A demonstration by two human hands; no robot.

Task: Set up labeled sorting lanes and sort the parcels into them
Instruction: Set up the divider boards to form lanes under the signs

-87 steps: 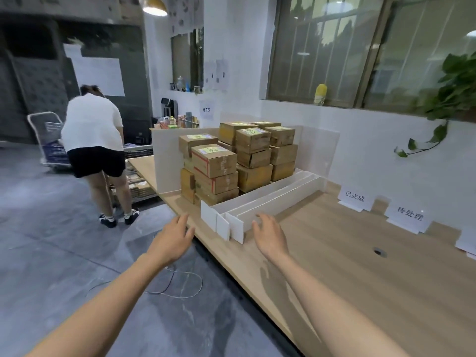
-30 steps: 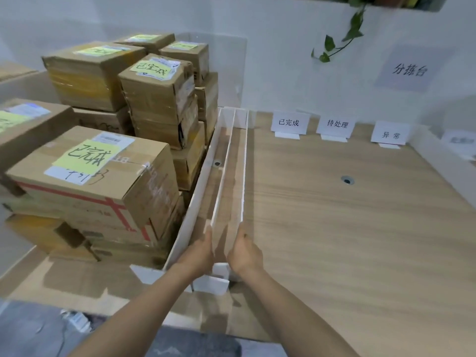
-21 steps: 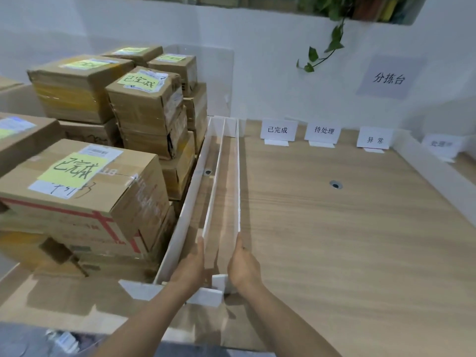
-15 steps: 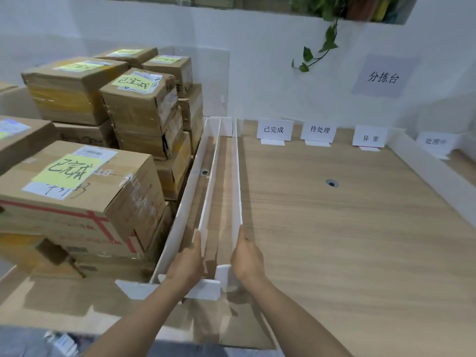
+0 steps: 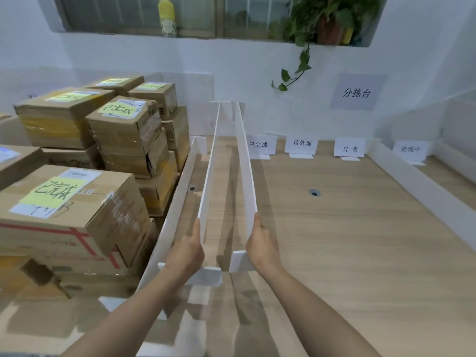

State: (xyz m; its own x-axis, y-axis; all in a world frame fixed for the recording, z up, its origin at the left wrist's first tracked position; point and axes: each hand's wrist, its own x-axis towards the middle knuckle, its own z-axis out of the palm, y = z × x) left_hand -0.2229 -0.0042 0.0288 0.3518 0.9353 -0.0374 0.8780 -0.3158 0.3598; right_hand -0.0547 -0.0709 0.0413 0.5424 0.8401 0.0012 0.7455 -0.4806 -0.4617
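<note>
Two long white divider boards are lifted off the wooden table [image 5: 360, 240], tilted up toward the wall. My left hand [image 5: 186, 249] grips the near end of the left divider [image 5: 210, 171]. My right hand [image 5: 262, 243] grips the near end of the right divider [image 5: 244, 161]. A third white divider [image 5: 177, 202] lies on the table beside the stack of cardboard parcels [image 5: 77, 207] with yellow-green notes. White label cards stand at the back: one [image 5: 260, 145], a second [image 5: 302, 143], a third [image 5: 350, 148].
Another white divider [image 5: 422, 186] runs along the right side, with a fourth label card [image 5: 410, 149] beyond it. A cable hole [image 5: 314, 193] sits mid-table. A sign [image 5: 356, 92] hangs on the wall under a trailing plant [image 5: 298, 70].
I walked up to the table and took hold of two dividers. In the last half second both hands raised them off the table and spread them slightly apart.
</note>
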